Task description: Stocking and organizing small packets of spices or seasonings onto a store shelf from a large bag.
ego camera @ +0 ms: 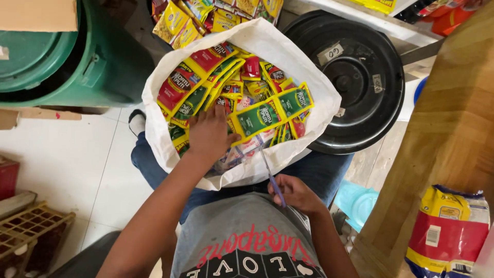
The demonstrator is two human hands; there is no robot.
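Observation:
A white sack (309,82) rests open on my lap, filled with several red, green and yellow sachet strips (260,117). My left hand (210,135) reaches into the sack and lies flat on the sachets, fingers spread, thumb against a green strip. My right hand (296,194) sits close to my belly below the sack's rim and grips a blue-handled pair of scissors (271,177), the blades pointing up toward the sack.
A green bin (92,72) stands at the upper left, a black round lid (360,77) at the upper right. A wooden surface (442,139) rises on the right with a red and yellow bag (447,231) below it. A woven crate (25,231) sits lower left on white tiles.

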